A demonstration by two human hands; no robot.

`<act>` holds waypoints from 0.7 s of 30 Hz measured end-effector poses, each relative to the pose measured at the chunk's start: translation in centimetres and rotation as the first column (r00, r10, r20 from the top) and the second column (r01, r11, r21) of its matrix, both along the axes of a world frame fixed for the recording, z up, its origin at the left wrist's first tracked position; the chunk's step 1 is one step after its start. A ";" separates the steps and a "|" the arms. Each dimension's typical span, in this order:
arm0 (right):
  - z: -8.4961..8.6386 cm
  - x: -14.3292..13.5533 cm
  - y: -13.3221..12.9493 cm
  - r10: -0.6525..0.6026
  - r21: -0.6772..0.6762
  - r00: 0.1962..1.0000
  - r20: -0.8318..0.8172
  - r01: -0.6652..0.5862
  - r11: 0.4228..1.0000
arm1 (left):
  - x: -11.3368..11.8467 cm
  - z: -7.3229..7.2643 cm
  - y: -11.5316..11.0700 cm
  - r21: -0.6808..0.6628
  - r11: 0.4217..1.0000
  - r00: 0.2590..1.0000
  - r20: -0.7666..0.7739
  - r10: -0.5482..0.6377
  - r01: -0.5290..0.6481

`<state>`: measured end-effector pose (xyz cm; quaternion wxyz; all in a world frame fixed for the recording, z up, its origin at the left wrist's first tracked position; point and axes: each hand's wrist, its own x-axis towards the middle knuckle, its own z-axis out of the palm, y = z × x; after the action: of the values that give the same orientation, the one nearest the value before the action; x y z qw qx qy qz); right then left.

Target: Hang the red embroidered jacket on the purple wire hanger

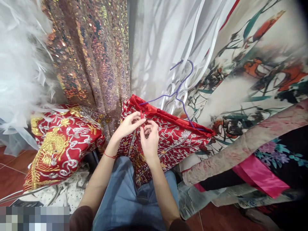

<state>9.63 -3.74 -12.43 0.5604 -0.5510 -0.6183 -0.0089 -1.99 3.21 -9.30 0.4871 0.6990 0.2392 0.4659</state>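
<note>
Fingers of my left hand (130, 124) and right hand (149, 138) are pinching a small red fastening (142, 119) on the red dress (173, 134), below the purple hanger (179, 91).

floor (9, 166): red-brown tiles, bare at left edge and lower right | left part: white dotted cloth (69, 192) spread flat, red-and-gold embroidered bundle (60, 141) on top of it | right part: printed and pink fabrics (252, 170) trailing down onto tiles

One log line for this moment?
left hand: pinching red fastening | right hand: pinching it too | red embroidered garment: on purple hanger
</note>
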 end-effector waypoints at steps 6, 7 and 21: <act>-0.6 1.9 -1.4 -0.003 -0.232 0.894 0.448 0.120 0.965 | 0.5 -0.5 0.7 -0.036 0.997 0.986 0.153 0.068 -0.064; -0.4 2.2 -1.7 0.037 -0.272 0.873 0.487 0.111 0.956 | 0.7 -0.6 0.8 -0.035 0.993 0.973 0.198 0.120 -0.115; 11.7 4.5 3.6 0.443 -0.127 0.799 -0.406 -0.529 0.839 | 1.0 -3.5 -2.1 -0.284 0.959 0.938 0.331 0.102 -0.004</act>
<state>14.09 -0.17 -0.73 0.5784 -0.4267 -0.6223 0.3101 -0.95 1.06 -12.83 0.6019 0.5247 0.2330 0.5551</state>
